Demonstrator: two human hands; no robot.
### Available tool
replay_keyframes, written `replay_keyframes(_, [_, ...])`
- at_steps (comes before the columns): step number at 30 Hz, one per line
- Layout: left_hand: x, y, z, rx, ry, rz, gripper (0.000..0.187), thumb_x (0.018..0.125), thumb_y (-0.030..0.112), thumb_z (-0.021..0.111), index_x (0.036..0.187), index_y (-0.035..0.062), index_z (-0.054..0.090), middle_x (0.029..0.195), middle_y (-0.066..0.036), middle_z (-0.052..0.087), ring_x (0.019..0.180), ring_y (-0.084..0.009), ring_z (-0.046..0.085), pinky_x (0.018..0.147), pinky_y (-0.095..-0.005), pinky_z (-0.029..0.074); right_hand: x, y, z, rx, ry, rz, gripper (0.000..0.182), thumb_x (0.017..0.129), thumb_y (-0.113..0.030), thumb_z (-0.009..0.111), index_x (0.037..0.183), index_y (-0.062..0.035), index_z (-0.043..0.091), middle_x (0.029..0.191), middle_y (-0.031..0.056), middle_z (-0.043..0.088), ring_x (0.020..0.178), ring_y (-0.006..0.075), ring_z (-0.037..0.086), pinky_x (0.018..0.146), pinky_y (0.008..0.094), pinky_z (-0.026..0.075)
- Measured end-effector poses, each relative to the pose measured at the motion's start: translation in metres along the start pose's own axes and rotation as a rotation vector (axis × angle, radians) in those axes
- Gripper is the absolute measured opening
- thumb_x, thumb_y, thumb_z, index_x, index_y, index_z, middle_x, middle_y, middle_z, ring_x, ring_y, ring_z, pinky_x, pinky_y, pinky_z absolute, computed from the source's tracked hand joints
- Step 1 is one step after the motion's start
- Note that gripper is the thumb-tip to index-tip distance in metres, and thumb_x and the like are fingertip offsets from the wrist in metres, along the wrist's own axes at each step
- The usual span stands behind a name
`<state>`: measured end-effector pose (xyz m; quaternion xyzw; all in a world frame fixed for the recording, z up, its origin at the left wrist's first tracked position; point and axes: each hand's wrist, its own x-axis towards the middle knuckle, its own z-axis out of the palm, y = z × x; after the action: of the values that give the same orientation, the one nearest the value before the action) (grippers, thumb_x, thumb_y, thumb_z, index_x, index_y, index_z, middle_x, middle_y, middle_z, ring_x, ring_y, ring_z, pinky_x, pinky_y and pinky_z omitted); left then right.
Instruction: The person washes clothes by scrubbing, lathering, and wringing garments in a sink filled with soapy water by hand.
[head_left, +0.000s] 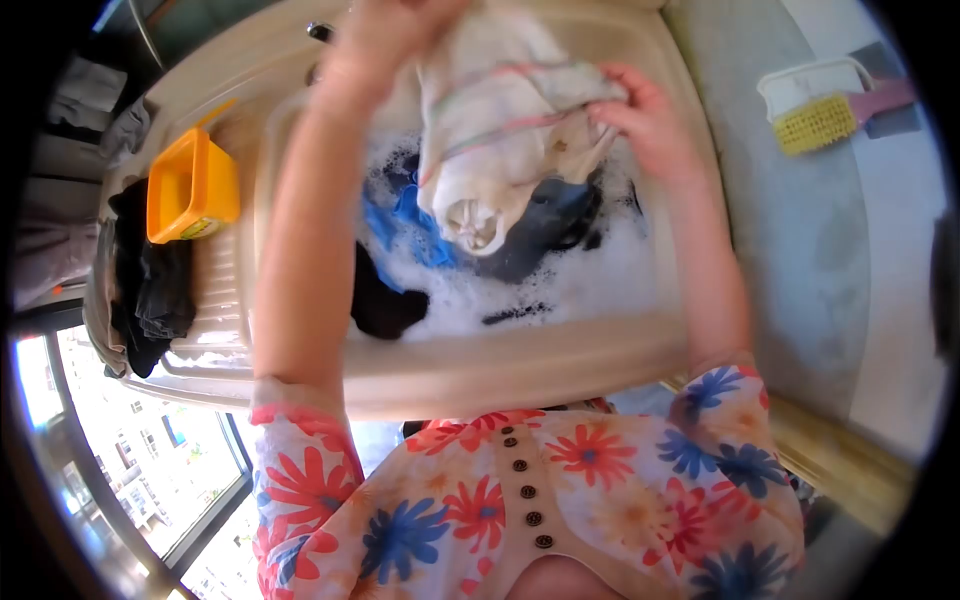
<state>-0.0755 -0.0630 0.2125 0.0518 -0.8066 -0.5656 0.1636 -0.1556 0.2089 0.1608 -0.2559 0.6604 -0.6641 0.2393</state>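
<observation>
The big tan sink (pixel 520 370) has bubbly white water (pixel 610 285) in it. Blue cloth (pixel 410 225), dark gray cloth (pixel 545 225) and black cloth (pixel 385 300) lie in the suds. The wet white cloth (pixel 490 130), with thin colored stripes, is held up over the middle of the sink, and its bunched end hangs down. The right hand (pixel 645 112) pinches the cloth's side between thumb and fingers. The left hand (pixel 400 25) is at the cloth's top; it is blurry and partly cut off, so I cannot tell how its fingers are. On the ridged side of the sink sits a yellow tub (pixel 192 187), near a pile of dark clothes (pixel 150 280). On the other side, a brush (pixel 820 122) with yellow bristles touches a white dish (pixel 815 85).
</observation>
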Motion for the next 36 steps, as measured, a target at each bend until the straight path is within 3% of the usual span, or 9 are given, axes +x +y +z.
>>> replay_keyframes(3, [-0.039, -0.096, 0.043, 0.432, 0.041, -0.071, 0.026, 0.072, 0.02, 0.066, 0.09, 0.0029, 0.064, 0.074, -0.006, 0.063, 0.068, -0.0128, 0.059, 0.063, -0.0272, 0.048, 0.008, 0.085, -0.015, -0.27, 0.049, 0.237, 0.041, 0.072, -0.01, 0.062, 0.111, -0.0063, 0.051, 0.094, 0.0049, 0.059, 0.086, 0.0175, 0.056, 0.077, 0.0279, 0.044])
replay_keyframes(6, [-0.092, -0.118, 0.069, 0.501, -0.378, -0.47, 0.025, 0.065, 0.031, 0.063, 0.077, 0.0092, 0.066, 0.079, -0.012, 0.064, 0.078, -0.0254, 0.062, 0.073, -0.0329, 0.048, 0.001, 0.113, 0.005, -1.286, 0.243, 0.148, 0.045, 0.067, -0.021, 0.068, 0.108, -0.0107, 0.054, 0.098, 0.0084, 0.057, 0.098, 0.0228, 0.053, 0.082, 0.0358, 0.043])
replay_keyframes(8, [-0.113, -0.115, 0.085, 0.789, -0.585, -0.572, 0.041, 0.066, 0.041, 0.062, 0.086, 0.005, 0.063, 0.089, -0.014, 0.063, 0.087, -0.0276, 0.06, 0.076, -0.0346, 0.048, -0.003, 0.099, 0.033, -1.235, 0.027, 0.162, 0.046, 0.067, -0.025, 0.067, 0.109, -0.0137, 0.053, 0.108, 0.0086, 0.052, 0.104, 0.0261, 0.048, 0.085, 0.0433, 0.039])
replay_keyframes(11, [-0.129, -0.119, 0.103, 0.868, -0.438, -0.619, 0.049, 0.066, 0.044, 0.062, 0.092, 0.0032, 0.059, 0.094, -0.017, 0.061, 0.093, -0.0286, 0.058, 0.079, -0.0377, 0.046, -0.021, 0.132, 0.067, -1.337, -0.085, 0.131, 0.041, 0.067, -0.028, 0.066, 0.105, -0.0145, 0.055, 0.115, 0.0074, 0.049, 0.108, 0.0269, 0.046, 0.086, 0.0479, 0.038])
replay_keyframes(16, [-0.132, -0.147, 0.091, 0.79, -0.378, -0.681, 0.049, 0.067, 0.04, 0.059, 0.099, 0.0034, 0.056, 0.099, -0.018, 0.059, 0.093, -0.032, 0.057, 0.08, -0.0381, 0.045, -0.001, 0.154, 0.052, -1.047, 0.001, 0.289, 0.029, 0.065, -0.02, 0.068, 0.088, -0.0057, 0.058, 0.08, 0.0108, 0.061, 0.076, 0.0255, 0.059, 0.07, 0.0357, 0.046])
replay_keyframes(21, [-0.13, -0.135, 0.09, 0.764, -0.251, -0.698, 0.038, 0.07, 0.033, 0.055, 0.098, 0.0084, 0.058, 0.1, -0.018, 0.059, 0.094, -0.033, 0.056, 0.08, -0.0388, 0.045, -0.023, 0.069, 0.026, -0.499, -0.091, 0.184, 0.016, 0.065, -0.004, 0.062, 0.079, -0.0019, 0.055, 0.068, 0.0038, 0.054, 0.063, 0.0117, 0.051, 0.057, 0.0249, 0.042])
replay_keyframes(27, [-0.127, -0.119, 0.098, 0.762, -0.151, -0.614, 0.032, 0.071, 0.028, 0.054, 0.096, 0.0088, 0.059, 0.107, -0.017, 0.056, 0.095, -0.0326, 0.056, 0.079, -0.0395, 0.045, -0.038, 0.053, 0.011, -0.306, 0.319, 0.062, 0.01, 0.066, -0.001, 0.057, 0.077, -0.002, 0.054, 0.067, 0.0028, 0.054, 0.062, 0.0107, 0.048, 0.056, 0.0238, 0.041])
replay_keyframes(32, [-0.097, -0.093, 0.042, 0.555, -0.691, -0.564, 0.021, 0.072, 0.021, 0.059, 0.082, 0.0032, 0.06, 0.069, -0.012, 0.061, 0.061, -0.0215, 0.062, 0.053, -0.0329, 0.051, -0.049, 0.061, -0.012, -0.441, 0.295, 0.252, 0.009, 0.07, -0.005, 0.057, 0.078, -0.0021, 0.056, 0.067, 0.0039, 0.056, 0.057, 0.0113, 0.053, 0.045, 0.0269, 0.044])
replay_keyframes(36, [-0.053, 0.035, -0.026, 0.433, -0.428, -0.374, 0.019, 0.076, 0.02, 0.056, 0.073, 0.0012, 0.059, 0.052, -0.006, 0.054, 0.039, -0.0132, 0.053, 0.038, -0.0236, 0.044, -0.015, -0.067, -0.004, -0.318, 0.267, 0.008, 0.02, 0.073, -0.01, 0.062, 0.091, -0.0046, 0.056, 0.073, 0.004, 0.056, 0.061, 0.0145, 0.055, 0.043, 0.0297, 0.047])
